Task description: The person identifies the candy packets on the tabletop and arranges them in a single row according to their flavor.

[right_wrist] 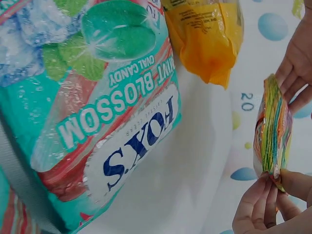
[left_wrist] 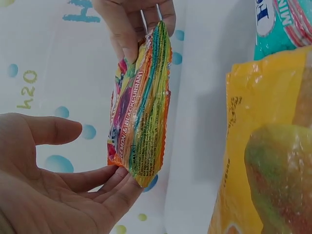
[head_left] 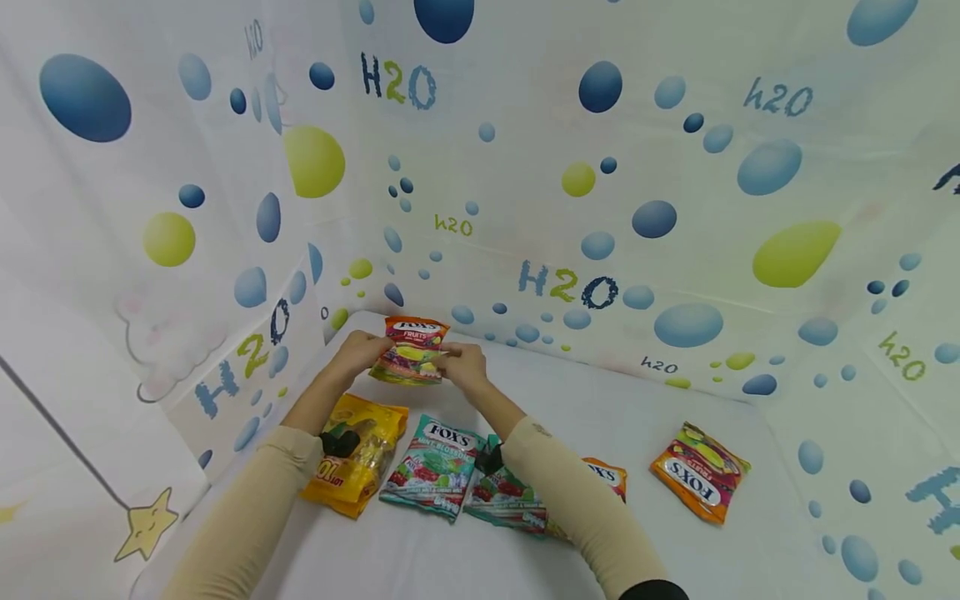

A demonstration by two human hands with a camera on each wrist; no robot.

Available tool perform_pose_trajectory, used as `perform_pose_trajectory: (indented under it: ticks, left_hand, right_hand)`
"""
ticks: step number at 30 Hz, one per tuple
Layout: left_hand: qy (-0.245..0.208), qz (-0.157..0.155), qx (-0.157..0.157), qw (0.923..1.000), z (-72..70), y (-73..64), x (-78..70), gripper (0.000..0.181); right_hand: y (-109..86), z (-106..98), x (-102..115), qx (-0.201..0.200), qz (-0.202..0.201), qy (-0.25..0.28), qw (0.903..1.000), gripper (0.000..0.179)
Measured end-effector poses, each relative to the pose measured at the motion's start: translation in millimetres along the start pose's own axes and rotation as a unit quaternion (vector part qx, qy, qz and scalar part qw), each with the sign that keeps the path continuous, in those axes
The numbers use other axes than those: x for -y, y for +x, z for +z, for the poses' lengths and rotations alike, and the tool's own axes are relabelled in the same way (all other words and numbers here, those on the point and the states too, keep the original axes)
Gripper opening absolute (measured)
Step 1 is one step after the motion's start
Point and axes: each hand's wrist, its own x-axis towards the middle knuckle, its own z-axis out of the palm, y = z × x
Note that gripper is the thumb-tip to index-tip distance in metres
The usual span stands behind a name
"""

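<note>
An orange Fox's Fruits candy bag [head_left: 408, 354] is held up above the far left of the white table. My right hand [head_left: 463, 367] pinches one end of it between thumb and fingers, as the right wrist view shows [right_wrist: 273, 207]. Against its other end lie the fingers of my left hand [left_wrist: 63, 180], fairly straight, with the thumb apart from the bag. The left wrist view catches the bag edge-on, its printed underside facing the camera.
Nearer to me lie a yellow candy bag [head_left: 360, 450], a green Fox's Mint Blossom bag [head_left: 435, 467] and another green bag [head_left: 502, 500]. An orange bag [head_left: 611, 477] is partly behind my right sleeve; another orange bag [head_left: 701, 473] lies right. Printed curtains [head_left: 525, 250] surround the table.
</note>
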Motion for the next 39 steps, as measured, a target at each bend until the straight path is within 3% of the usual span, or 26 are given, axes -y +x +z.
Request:
perform_pose_trajectory:
  ticks: [18, 30, 39]
  left_hand:
    - [0.000, 0.040, 0.015, 0.9991, 12.7, -11.9, -13.4, 0.054]
    - [-0.006, 0.063, 0.027, 0.9976, 19.6, -20.5, -23.2, 0.054]
    - [-0.019, 0.052, 0.043, 0.9976, 27.0, -25.2, -23.1, 0.053]
  right_hand:
    - [-20.3, -24, 2, 0.007, -0.034, 0.007, 0.9994, 0.040]
    - [-29.2, -37, 0, -0.004, -0.034, 0.017, 0.9993, 0.034]
    - [-37.8, -50, -6, -0.004, -0.042, 0.018, 0.9990, 0.034]
